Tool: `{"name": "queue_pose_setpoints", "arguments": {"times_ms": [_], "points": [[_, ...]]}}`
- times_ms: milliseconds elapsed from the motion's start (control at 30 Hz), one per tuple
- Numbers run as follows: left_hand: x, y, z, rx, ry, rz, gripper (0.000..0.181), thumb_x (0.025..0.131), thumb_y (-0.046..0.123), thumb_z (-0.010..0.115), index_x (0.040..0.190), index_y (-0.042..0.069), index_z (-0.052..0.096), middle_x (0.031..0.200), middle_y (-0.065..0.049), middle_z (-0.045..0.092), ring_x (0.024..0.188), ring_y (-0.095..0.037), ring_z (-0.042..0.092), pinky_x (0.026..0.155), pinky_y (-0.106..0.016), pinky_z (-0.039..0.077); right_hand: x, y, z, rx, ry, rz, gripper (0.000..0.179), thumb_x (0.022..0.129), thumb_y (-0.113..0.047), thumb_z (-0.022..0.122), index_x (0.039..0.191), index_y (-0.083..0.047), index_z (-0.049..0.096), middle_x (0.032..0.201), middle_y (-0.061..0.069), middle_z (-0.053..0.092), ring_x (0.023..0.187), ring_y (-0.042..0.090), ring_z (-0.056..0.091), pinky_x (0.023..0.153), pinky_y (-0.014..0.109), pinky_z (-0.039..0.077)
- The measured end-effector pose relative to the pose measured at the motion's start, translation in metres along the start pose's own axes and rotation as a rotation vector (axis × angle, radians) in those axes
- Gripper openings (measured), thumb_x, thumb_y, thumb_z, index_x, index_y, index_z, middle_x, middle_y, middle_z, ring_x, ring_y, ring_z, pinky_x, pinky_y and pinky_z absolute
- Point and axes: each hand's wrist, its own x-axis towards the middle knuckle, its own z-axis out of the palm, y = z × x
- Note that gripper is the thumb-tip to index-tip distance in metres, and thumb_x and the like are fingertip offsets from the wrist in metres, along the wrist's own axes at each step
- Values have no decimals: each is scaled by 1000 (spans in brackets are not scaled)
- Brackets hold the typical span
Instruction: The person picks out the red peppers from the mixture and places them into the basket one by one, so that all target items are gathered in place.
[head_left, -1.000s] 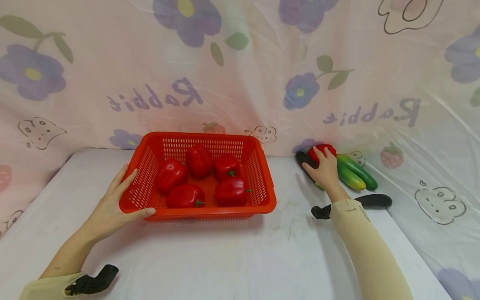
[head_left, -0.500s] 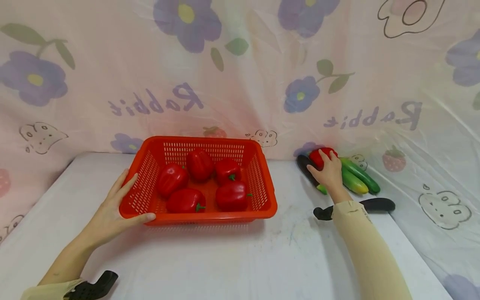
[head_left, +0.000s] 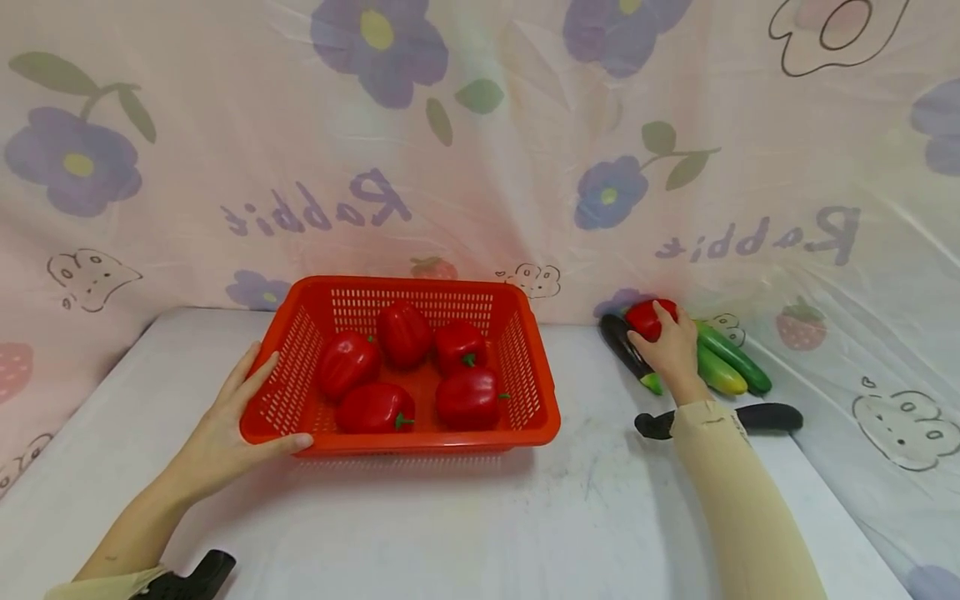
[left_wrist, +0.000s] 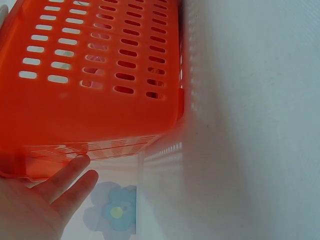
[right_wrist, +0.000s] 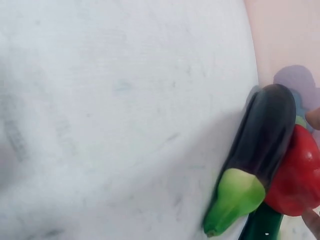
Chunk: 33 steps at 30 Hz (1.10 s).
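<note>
My left hand [head_left: 217, 437] is at the left end of a red plastic basket [head_left: 547, 417], thumb on the front rim and fingers straight along the side. In the left wrist view, two fingers [left_wrist: 75, 192] extend beside the basket's slotted wall. Several red bell peppers [head_left: 468, 398] with green stems lie inside. At the back right, my right hand [head_left: 677, 354] holds another red bell pepper [head_left: 643, 319] between thumb and fingers. A dark eggplant [right_wrist: 262, 135] lies against that pepper in the right wrist view, its green cap towards me.
Two green cucumbers [head_left: 738, 358] lie right of my right hand, one yellow-tipped. A long black object [head_left: 772, 417] shows on both sides of the right sleeve, its middle hidden. A printed curtain [head_left: 465, 167] hangs behind the white table [head_left: 450, 533].
The head view has shifted slightly, so everything appears a little lower and further right. The right hand stays at the pepper, and the left hand stays on the basket.
</note>
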Motion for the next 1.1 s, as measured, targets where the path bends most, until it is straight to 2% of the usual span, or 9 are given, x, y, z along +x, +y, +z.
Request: {"name": "queue_pose_setpoints", "arguments": {"times_ms": [433,700,900,1100], "points": [[0,-1,0,-7,-1,-2,107,71,26,84,154,11,18,163,-3,-3,145,-45,5,95,-80,19,10,5,5,2,19,71,74,92,-27,60,153,-10,22,156,28,8,140,50,11,104,71,28],[0,1,2,-6,-4,-3,107,71,26,84,154,10,18,163,-1,-3,145,-45,6,95,-80,20,13,5,3,8,7,67,75,91,-26,61,152,-7,22,154,30,6,139,51,7,106,74,12],[-1,1,1,6,4,-3,107,71,26,84,154,11,19,163,-2,-2,145,-45,7,94,-80,21,15,6,4,5,6,56,75,91,-26,61,152,-7,23,154,29,6,139,50,8,105,74,12],[-1,0,2,-1,1,-4,107,71,26,84,154,12,18,163,-3,-2,145,-45,6,94,-80,21,15,9,5,9,-7,82,75,91,-25,60,152,-7,21,154,30,5,138,51,8,104,74,21]]}}
